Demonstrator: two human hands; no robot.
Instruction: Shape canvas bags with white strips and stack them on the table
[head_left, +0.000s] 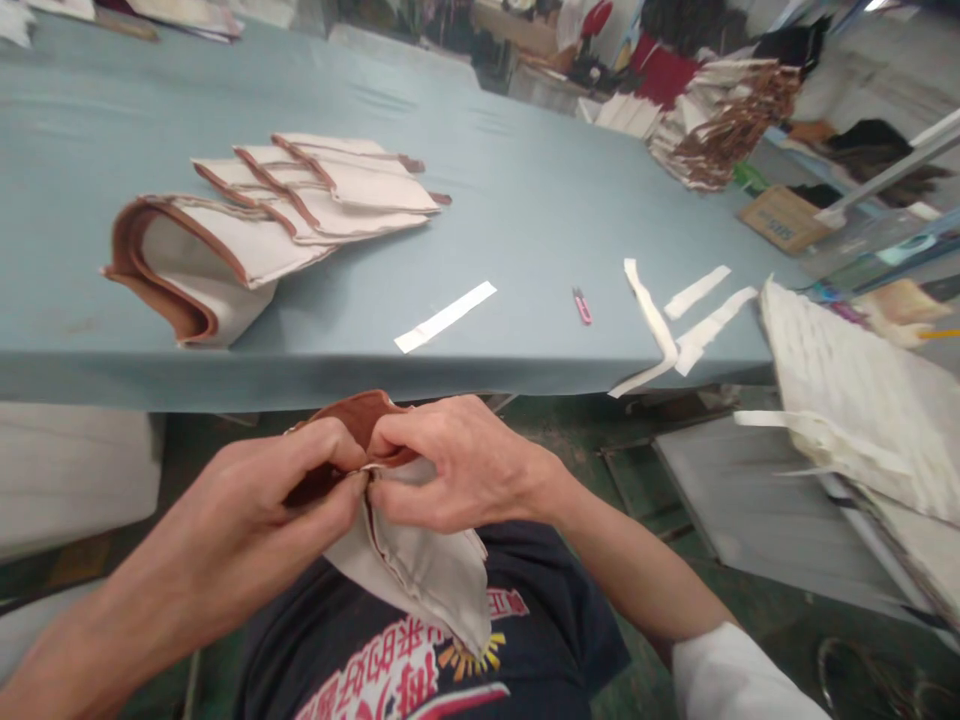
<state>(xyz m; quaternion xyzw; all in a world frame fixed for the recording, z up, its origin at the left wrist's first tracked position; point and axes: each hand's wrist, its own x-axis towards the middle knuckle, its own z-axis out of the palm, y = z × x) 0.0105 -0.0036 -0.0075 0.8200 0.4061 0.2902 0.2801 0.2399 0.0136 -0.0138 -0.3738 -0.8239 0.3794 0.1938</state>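
Note:
My left hand (300,500) and my right hand (457,465) meet in front of my body, thumbs and fingers pinching the edge of a cream fabric pouch (442,570) with a brown lining. Both hands grip it close together at a seam near the opening. The pouch's pale body hangs below them against a dark printed shirt. Brown lining shows behind the fingers, and the exact spot pinched is partly hidden. On the table beyond lie several similar cream pouches (360,190) with brown edging, the nearest one (247,240) gaping open at its mouth.
The blue-grey table (510,220) has its front edge just past my hands. On it lie a white strip (445,317), small pink thread snips (582,306) and several cream strips (652,310). Stacked pale fabric (862,400) stands at the right, with a cardboard box (784,218) behind.

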